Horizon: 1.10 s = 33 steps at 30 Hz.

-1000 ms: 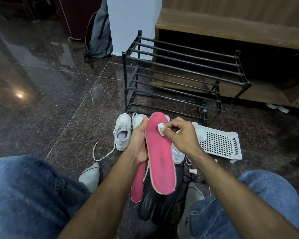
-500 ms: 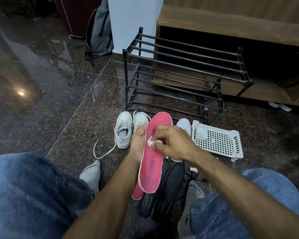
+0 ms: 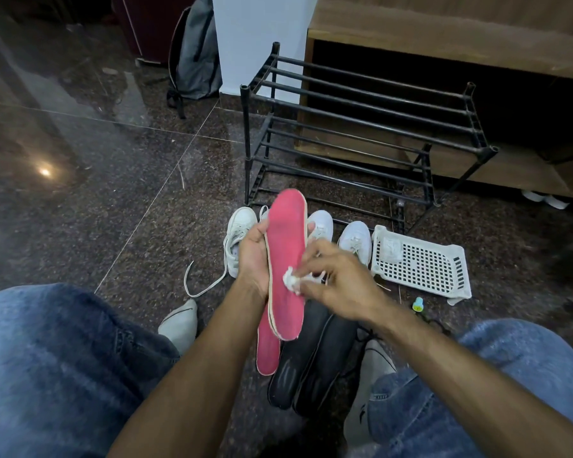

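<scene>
- Left of the fingers: a white sneaker (image 3: 240,236) lies on the floor, its lace trailing loose. We judge that it is set aside for its turn.
- Left hand (image 3: 253,259): it grips the pink insole (image 3: 285,239) round its left edge, and one fingertip shows past the far edge. The forearm rises from low centre, with the wrist straight and the palm turned rightward. We read this as a brace, with the insole stood upright and facing the head so the other hand can rub against it.
- Insole: it is off the floor between the two hands, toe end up. Its heel end overlaps a second pink insole (image 3: 267,355) that lies below the fingers, beside a pair of black shoes (image 3: 311,368).
- White wad (image 3: 291,281): we cannot tell whether it is tissue or cloth. It is pressed on the insole's middle, right at the right fingertips.
- Right hand (image 3: 341,285): its curled fingers pinch the wad. The wrist bends inward and the forearm enters from the lower right. The hand is slightly blurred, so we judge a wiping stroke is under way.
- Right of the fingers: a white basket (image 3: 437,269) sits on the floor with a small bottle (image 3: 418,304) just beside it. These are probably supplies kept within reach.
</scene>
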{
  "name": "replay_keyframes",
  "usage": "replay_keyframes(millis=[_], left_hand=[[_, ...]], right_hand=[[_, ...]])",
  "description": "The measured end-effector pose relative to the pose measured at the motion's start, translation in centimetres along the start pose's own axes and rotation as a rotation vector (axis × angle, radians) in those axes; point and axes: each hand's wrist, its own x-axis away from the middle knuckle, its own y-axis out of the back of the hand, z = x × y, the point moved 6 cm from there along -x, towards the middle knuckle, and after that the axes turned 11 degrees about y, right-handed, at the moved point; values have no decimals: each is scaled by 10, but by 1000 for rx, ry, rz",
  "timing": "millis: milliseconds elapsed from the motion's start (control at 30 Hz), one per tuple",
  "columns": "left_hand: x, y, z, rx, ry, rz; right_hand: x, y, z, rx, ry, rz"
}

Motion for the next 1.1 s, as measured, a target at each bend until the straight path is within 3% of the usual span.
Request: replay_keyframes(millis=[67, 167, 333, 400, 467, 633, 767, 867, 1033, 1100], left_hand=[[0, -4, -10, 39, -53, 33], [-4, -4, -17, 51, -114, 5], [6, -1, 12, -64, -38, -2], [7, 2, 22, -48, -10, 22], [8, -1, 19, -2, -3, 65], [-1, 1, 8, -19, 27, 104], [-2, -3, 21, -18, 56, 163], [0, -6, 13, 5, 37, 191], [1, 2, 3, 41, 39, 169], [-2, 2, 11, 2, 60, 168]], right_hand=[[-2, 6, -13, -177, -189, -196], [-6, -2, -15, -404, -364, -350], [-18, -3, -24, -377, -437, -459], [-23, -1, -19, -140, -349, -352], [-26, -2, 1, 152, -139, -160], [-10, -8, 36, 179, 178, 37], [-22, 3, 26, 346, 141, -23], [-32, 4, 23, 325, 77, -113], [-12, -15, 46, 240, 184, 72], [-23, -4, 33, 309, 112, 19]])
